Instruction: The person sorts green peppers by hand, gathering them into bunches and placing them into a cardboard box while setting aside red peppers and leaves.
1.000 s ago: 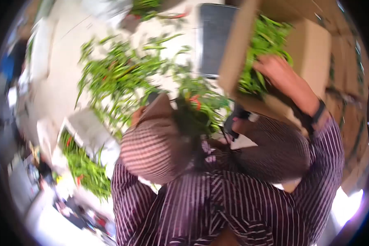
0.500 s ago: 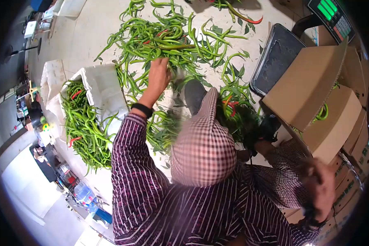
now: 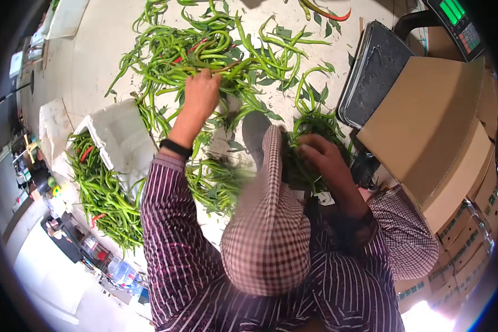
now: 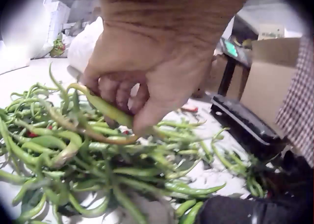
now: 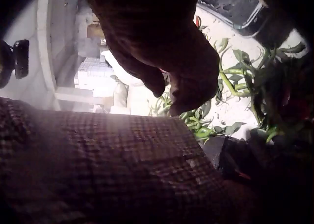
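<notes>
My left hand [image 3: 202,99] is over the pile of long green chili peppers [image 3: 160,77] on the pale floor. In the left wrist view its thumb and fingers pinch a yellowish-green chili pepper [image 4: 110,108], with a brownish one just below. My right hand [image 3: 323,157] is above a smaller heap of chilies and leaves beside my shoe [image 3: 254,133]. Its fingers are loosely bent, and the right wrist view shows a gap between thumb and fingers with no chili in it. A checked sleeve or trouser leg [image 5: 98,155] fills the lower part of that view.
A cardboard box [image 3: 409,116] with raised flaps stands at right, beside a black scale platform [image 3: 373,72] with a lit green display [image 3: 454,11]. At left, a white container [image 3: 122,133] lies by a mass of chilies [image 3: 102,191]. More cartons [image 3: 476,238] line the far right.
My right hand has left the cardboard box, swung back near my right side, then come forward over the smaller heap. The left hand has come into sight on the main pile and stayed there.
</notes>
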A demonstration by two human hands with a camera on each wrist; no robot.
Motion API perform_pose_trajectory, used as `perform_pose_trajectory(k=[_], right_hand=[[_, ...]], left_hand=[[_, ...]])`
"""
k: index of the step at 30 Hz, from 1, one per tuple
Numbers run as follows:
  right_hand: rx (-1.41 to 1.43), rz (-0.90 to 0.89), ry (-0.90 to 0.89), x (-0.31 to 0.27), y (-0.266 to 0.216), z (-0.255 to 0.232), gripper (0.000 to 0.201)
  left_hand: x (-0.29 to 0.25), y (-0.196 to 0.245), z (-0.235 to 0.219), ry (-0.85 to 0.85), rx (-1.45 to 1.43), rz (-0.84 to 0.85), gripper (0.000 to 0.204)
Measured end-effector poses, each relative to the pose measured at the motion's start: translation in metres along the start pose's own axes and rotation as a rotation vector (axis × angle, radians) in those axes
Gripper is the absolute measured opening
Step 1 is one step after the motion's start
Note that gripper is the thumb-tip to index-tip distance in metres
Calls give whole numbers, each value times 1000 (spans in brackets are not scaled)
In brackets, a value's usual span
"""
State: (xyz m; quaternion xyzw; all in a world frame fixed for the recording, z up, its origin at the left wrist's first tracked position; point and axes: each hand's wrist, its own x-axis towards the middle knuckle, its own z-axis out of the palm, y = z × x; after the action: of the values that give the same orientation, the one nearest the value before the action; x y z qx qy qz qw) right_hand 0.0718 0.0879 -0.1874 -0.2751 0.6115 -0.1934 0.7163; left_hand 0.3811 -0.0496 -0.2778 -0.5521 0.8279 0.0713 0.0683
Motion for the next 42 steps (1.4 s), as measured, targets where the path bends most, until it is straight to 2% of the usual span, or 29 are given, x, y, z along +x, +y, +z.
perform_pose_trajectory(k=[2,4,5,6,7,8,9,11,12,13,14,15,16,18,20,21,23,24,26,27,28,30,31,32,34,36,38,40,42], right_hand=[[48,-32,-63,33,5,9,37],[94,-75,-125,63,12,19,37],[257,-64,-207,76,17,25,34],[420,-51,-289,87,21,31,31],[424,-49,-286,97,22,37,31],[607,10,-283,107,22,42,28],[787,70,-279,117,24,43,26],[721,36,-278,143,43,28,25],[659,8,-277,148,53,19,24],[143,115,-231,132,26,-2,23],[144,118,-234,127,30,-9,23],[13,103,-193,120,33,-14,24],[-117,88,-149,115,35,-19,25],[-132,124,-165,108,41,-27,26],[-290,-30,-297,92,33,-38,24],[-285,-27,-298,83,25,-42,24],[1,121,-332,68,14,-49,21],[3,119,-335,62,13,-48,21],[376,153,-127,52,13,-47,17],[383,153,-127,54,19,-49,17],[457,102,-122,59,30,-51,16],[533,47,-122,70,43,-52,16],[590,21,-135,74,44,-51,14],[646,-6,-147,78,46,-50,13],[704,-12,-158,83,47,-46,13],[760,-22,-149,81,43,-53,13],[675,-47,13,72,27,-61,11],[671,-62,43,70,24,-75,11],[665,-64,75,69,22,-81,11]], left_hand=[[-17,25,-25,-102,-200,-18,17],[-32,48,-25,-154,-613,-62,24],[-37,64,-24,-304,-917,-269,26],[-39,82,-29,-346,-1027,-372,25],[-45,97,-16,-327,-1207,-443,25],[-49,110,-3,-304,-1387,-513,24],[-48,121,-3,-306,-1388,-511,24],[-44,133,-8,-104,-1067,-158,23],[-28,124,-7,-23,-1040,-229,24],[-3,110,0,49,-1008,-302,25],[18,102,7,145,-1022,-375,25],[40,92,9,145,-980,-449,23],[61,78,34,276,-874,-352,23],[99,67,60,275,-799,-431,26],[121,60,74,75,-446,-545,37],[124,62,75,70,-443,-543,37],[131,68,68,24,-389,-617,36],[130,64,71,24,-385,-618,36],[127,53,75,147,-668,-736,31],[122,51,71,172,-681,-817,32],[114,53,69,169,-676,-817,32],[102,56,68,270,-1241,-862,39],[100,60,64,178,-1104,-700,47],[100,77,63,213,-873,-685,47],[109,85,71,-85,-742,-638,44],[108,88,82,-44,-889,-678,42],[95,88,70,-11,-1019,-725,40],[70,95,20,-230,-1298,-766,38],[41,109,-3,-441,-1235,-287,34]])
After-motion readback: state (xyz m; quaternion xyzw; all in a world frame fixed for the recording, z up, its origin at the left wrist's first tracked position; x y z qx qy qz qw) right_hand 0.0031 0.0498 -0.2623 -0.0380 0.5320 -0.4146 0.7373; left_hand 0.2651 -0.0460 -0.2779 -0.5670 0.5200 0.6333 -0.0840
